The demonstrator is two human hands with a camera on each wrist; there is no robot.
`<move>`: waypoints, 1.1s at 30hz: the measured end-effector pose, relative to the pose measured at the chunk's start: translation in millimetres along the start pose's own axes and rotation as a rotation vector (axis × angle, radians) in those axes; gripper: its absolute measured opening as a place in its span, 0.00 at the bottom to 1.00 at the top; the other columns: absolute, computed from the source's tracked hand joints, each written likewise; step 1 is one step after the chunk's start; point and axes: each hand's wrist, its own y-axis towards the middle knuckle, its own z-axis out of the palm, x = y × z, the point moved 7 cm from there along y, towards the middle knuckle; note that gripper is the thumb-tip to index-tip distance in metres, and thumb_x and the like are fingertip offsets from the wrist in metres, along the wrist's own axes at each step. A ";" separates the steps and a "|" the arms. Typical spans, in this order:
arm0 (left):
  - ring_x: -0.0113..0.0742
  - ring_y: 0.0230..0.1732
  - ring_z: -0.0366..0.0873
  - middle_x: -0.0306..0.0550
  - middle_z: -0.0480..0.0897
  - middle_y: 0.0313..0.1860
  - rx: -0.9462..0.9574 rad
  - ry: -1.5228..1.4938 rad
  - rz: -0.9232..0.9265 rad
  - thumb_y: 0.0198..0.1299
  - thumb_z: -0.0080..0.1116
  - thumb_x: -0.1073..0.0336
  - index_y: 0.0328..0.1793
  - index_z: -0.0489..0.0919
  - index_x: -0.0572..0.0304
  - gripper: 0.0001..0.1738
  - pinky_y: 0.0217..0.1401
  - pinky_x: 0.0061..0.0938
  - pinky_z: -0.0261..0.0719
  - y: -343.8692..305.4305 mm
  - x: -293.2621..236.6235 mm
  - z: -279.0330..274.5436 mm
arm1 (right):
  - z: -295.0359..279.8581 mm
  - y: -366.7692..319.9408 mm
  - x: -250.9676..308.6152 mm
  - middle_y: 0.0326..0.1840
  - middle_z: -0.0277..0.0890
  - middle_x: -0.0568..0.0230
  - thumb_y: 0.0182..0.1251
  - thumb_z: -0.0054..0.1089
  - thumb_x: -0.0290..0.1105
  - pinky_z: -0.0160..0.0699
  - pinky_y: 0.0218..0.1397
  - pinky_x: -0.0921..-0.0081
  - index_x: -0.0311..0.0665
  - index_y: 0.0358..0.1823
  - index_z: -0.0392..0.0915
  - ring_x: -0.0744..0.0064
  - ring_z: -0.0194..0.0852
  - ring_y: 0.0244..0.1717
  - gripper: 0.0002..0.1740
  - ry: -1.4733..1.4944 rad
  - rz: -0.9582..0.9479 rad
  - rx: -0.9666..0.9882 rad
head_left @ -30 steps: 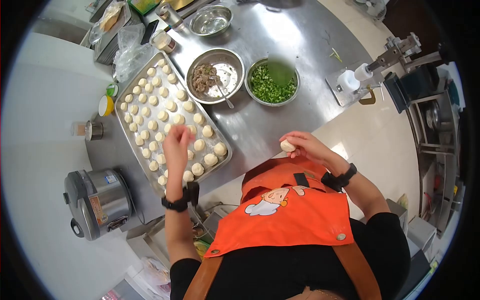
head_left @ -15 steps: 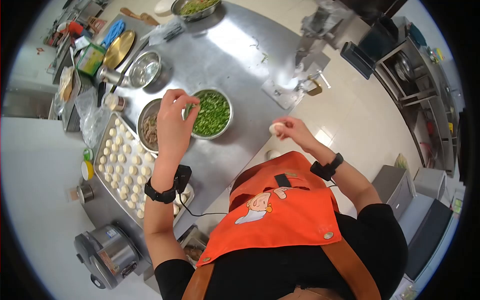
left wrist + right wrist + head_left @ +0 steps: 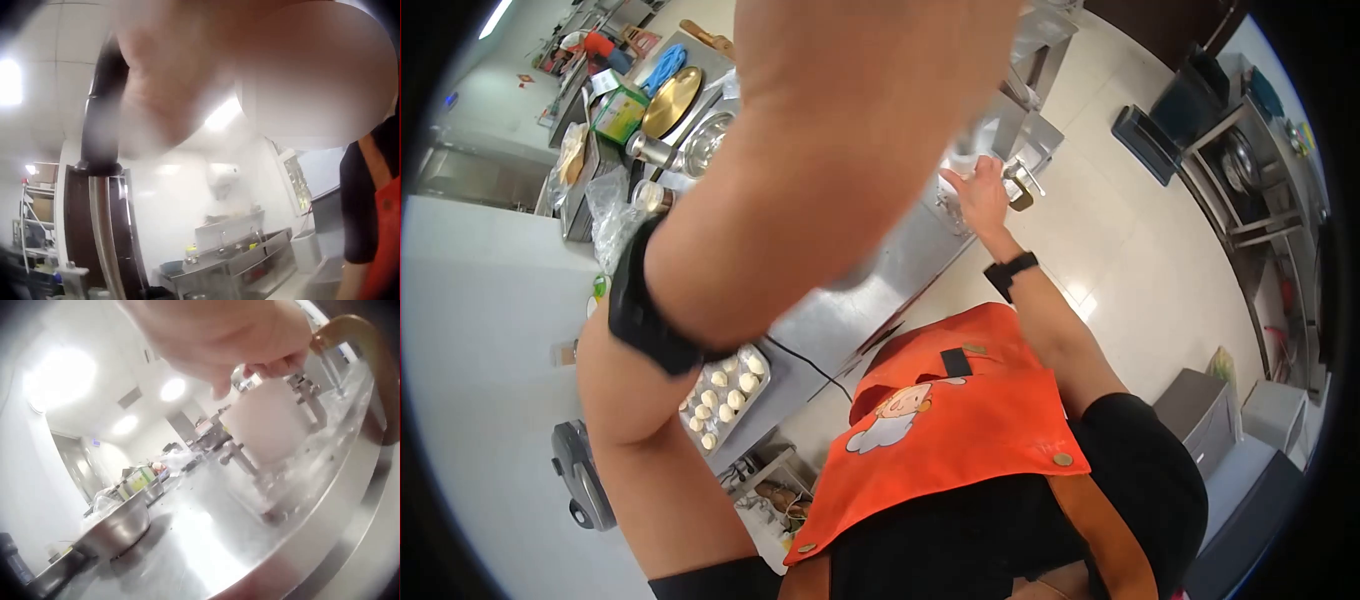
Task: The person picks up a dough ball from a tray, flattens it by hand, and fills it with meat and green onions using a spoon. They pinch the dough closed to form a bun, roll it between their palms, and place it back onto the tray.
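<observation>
**Head view.**
- L forearm [image 3: 800,170]: raised close to lens, hides most of the table. Black wrist band [image 3: 645,315] on it. L hand out of frame here.
- R hand [image 3: 978,192]: arm stretched fwd to the white press block [image 3: 952,165], which stands at the far edge of the steel table [image 3: 870,290].
- Tray [image 3: 768,372] w/ dough balls [image 3: 722,395]: near edge, below the forearm.
- Orange apron [image 3: 960,430].

**L wrist view.**
- L hand [image 3: 164,75]: blurred mass against the lens. Cannot tell if spread, curled or holding anything.

**R wrist view.**
- R hand: fingertips [image 3: 275,365] bent down onto the top of the white press block [image 3: 265,422]. Cannot tell whether they pinch anything.
- Brass handle [image 3: 353,331]: just right of the hand.
- Steel bowl [image 3: 119,531]: well apart, left.

**Handling note (judgement).**
- Step looks like work at the block's top.
- Keep fingertips centred on the top face, and keep the wrist clear of the brass handle.
- Get the L arm out of the sightline, since it blocks the view of the table.
</observation>
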 end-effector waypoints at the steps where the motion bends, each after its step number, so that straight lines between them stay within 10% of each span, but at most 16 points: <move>1: 0.37 0.22 0.76 0.42 0.75 0.25 0.077 0.055 -0.066 0.54 0.61 0.59 0.29 0.73 0.56 0.12 0.23 0.27 0.70 -4.1 1.2 -5.6 | -8.0 -4.2 -0.6 0.50 0.69 0.53 0.59 0.65 0.47 0.75 0.42 0.60 0.34 0.50 0.70 0.52 0.75 0.40 0.28 0.068 -0.082 -0.030; 3: 0.36 0.19 0.75 0.42 0.74 0.24 0.402 0.157 -0.255 0.57 0.61 0.56 0.28 0.71 0.56 0.15 0.19 0.26 0.68 -28.9 7.1 -10.0 | -21.8 -19.5 -14.8 0.49 0.70 0.52 0.62 0.62 0.45 0.73 0.50 0.59 0.35 0.52 0.72 0.51 0.71 0.53 0.25 0.214 -0.083 0.089; 6: 0.41 0.19 0.80 0.47 0.77 0.17 0.944 -0.196 -0.535 0.61 0.57 0.47 0.27 0.73 0.57 0.21 0.21 0.33 0.76 -141.1 5.1 29.5 | -16.6 -48.3 -63.3 0.38 0.77 0.54 0.64 0.58 0.39 0.75 0.43 0.63 0.34 0.42 0.76 0.55 0.77 0.42 0.15 0.221 -0.102 0.373; 9: 0.51 0.17 0.78 0.53 0.76 0.14 0.765 -0.484 -0.722 0.60 0.56 0.44 0.28 0.75 0.61 0.25 0.20 0.39 0.75 -244.1 -35.1 115.2 | -11.5 -85.6 -86.2 0.22 0.77 0.58 0.64 0.56 0.34 0.76 0.31 0.70 0.32 0.34 0.77 0.63 0.78 0.23 0.10 0.299 0.010 0.628; 17: 0.52 0.18 0.78 0.52 0.77 0.16 0.575 -0.625 -0.868 0.56 0.64 0.49 0.32 0.76 0.62 0.21 0.20 0.39 0.75 -273.9 -65.1 158.9 | 13.9 -124.1 -75.5 0.23 0.78 0.60 0.65 0.55 0.34 0.75 0.31 0.74 0.33 0.34 0.78 0.72 0.79 0.24 0.10 0.411 0.150 0.777; 20: 0.54 0.18 0.77 0.58 0.77 0.19 0.642 -0.919 -1.018 0.56 0.64 0.49 0.36 0.79 0.63 0.22 0.21 0.39 0.74 -272.6 -56.2 149.0 | -3.2 -121.8 -43.0 0.24 0.77 0.59 0.66 0.54 0.37 0.73 0.33 0.69 0.35 0.35 0.78 0.66 0.78 0.26 0.12 0.470 0.062 0.771; 23: 0.34 0.17 0.76 0.44 0.80 0.22 1.116 -1.323 -1.405 0.64 0.56 0.57 0.56 0.75 0.65 0.21 0.22 0.28 0.73 -214.9 -0.8 68.9 | -41.1 -87.1 -9.2 0.31 0.79 0.56 0.65 0.55 0.38 0.73 0.36 0.65 0.36 0.36 0.79 0.56 0.77 0.32 0.12 0.274 -0.239 0.592; 25: 0.39 0.18 0.77 0.54 0.80 0.27 0.470 -1.953 -1.418 0.69 0.45 0.53 0.66 0.64 0.73 0.30 0.26 0.28 0.78 -188.5 42.1 33.0 | -43.9 -56.9 12.5 0.35 0.79 0.57 0.65 0.55 0.38 0.73 0.37 0.64 0.36 0.35 0.79 0.54 0.77 0.35 0.12 0.280 -0.309 0.490; 29: 0.41 0.35 0.82 0.55 0.81 0.38 -0.141 -2.004 -1.550 0.69 0.44 0.56 0.66 0.65 0.69 0.27 0.45 0.30 0.80 -229.8 33.9 81.1 | -40.9 -32.9 8.7 0.35 0.78 0.57 0.64 0.57 0.40 0.74 0.37 0.64 0.37 0.41 0.78 0.56 0.77 0.36 0.14 0.240 -0.291 0.196; 33: 0.38 0.36 0.80 0.46 0.79 0.39 0.260 -1.949 -2.084 0.67 0.48 0.63 0.57 0.73 0.66 0.17 0.47 0.34 0.81 -315.1 -71.0 162.3 | -48.6 -15.9 -2.3 0.41 0.72 0.59 0.59 0.63 0.38 0.75 0.38 0.66 0.37 0.57 0.69 0.62 0.77 0.35 0.26 0.046 -0.105 0.030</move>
